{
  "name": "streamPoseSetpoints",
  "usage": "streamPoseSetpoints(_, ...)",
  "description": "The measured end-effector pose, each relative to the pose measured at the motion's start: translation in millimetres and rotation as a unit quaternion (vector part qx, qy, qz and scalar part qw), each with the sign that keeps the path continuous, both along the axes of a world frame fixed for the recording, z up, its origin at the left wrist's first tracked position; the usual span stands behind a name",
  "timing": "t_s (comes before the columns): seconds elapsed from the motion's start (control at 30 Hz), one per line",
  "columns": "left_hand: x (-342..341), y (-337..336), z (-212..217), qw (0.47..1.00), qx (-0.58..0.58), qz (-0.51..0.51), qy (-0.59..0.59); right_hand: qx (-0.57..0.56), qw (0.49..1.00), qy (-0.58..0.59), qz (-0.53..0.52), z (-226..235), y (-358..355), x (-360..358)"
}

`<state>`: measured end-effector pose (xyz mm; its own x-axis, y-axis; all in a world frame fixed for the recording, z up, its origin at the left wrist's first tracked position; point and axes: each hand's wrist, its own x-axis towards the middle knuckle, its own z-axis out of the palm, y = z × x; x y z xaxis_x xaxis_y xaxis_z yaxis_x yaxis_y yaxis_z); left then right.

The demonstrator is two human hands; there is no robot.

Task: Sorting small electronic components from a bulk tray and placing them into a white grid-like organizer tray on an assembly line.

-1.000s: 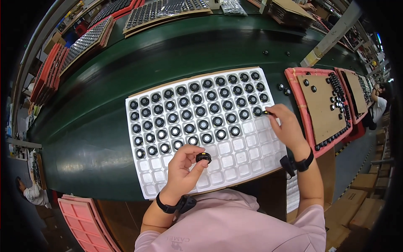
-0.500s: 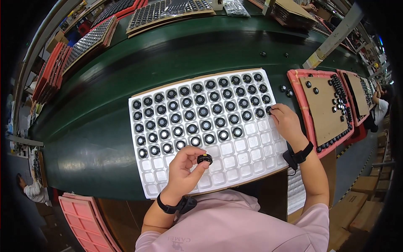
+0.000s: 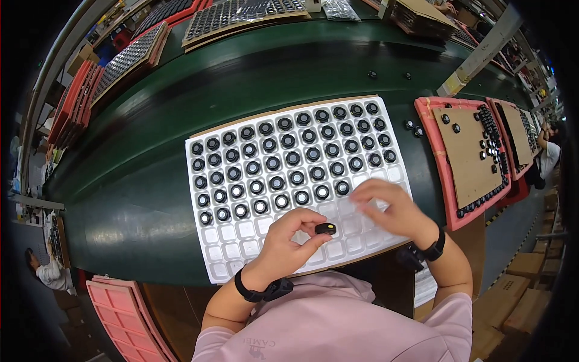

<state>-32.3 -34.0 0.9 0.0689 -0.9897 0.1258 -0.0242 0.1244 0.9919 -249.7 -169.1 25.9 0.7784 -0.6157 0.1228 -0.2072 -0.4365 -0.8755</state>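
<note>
A white plastic tray (image 3: 212, 253) with square pockets lies in front of me. Small round black parts (image 3: 292, 158) with pale centres sit in its far rows, while the near pockets hold none. Above the near pockets, my left hand (image 3: 288, 240) pinches a black round part (image 3: 325, 228) with a yellow mark between thumb and fingertips. My right hand (image 3: 392, 208) is over the tray's right side, blurred by motion, thumb and fingers apart with no part visible in them. Both wrists wear black bands.
The tray rests on a green conveyor belt (image 3: 132, 211). To the right, a pink tray (image 3: 443, 181) carries cardboard and loose black parts. Filled trays (image 3: 241, 24) line the far side. A metal post (image 3: 482, 51) rises at right; pink trays (image 3: 123, 314) lean at lower left.
My right hand has let go of a black part in a right-side pocket and moved left and nearer. My left hand has shifted right, its part turned.
</note>
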Motion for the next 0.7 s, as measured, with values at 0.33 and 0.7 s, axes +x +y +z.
streamPoseSetpoints(0.33, -0.5, -4.4, 6.6, 0.997, 0.016, -0.025, -0.071, 0.027, 0.999, -0.009, 0.031, -2.3, 19.0, 11.7)
streamPoseSetpoints(0.7, 33.1, 13.9, -1.3, 0.967, 0.092, -0.077, -0.226, -0.353, 0.916, 0.186, -0.037, -26.5, -22.8, -5.3)
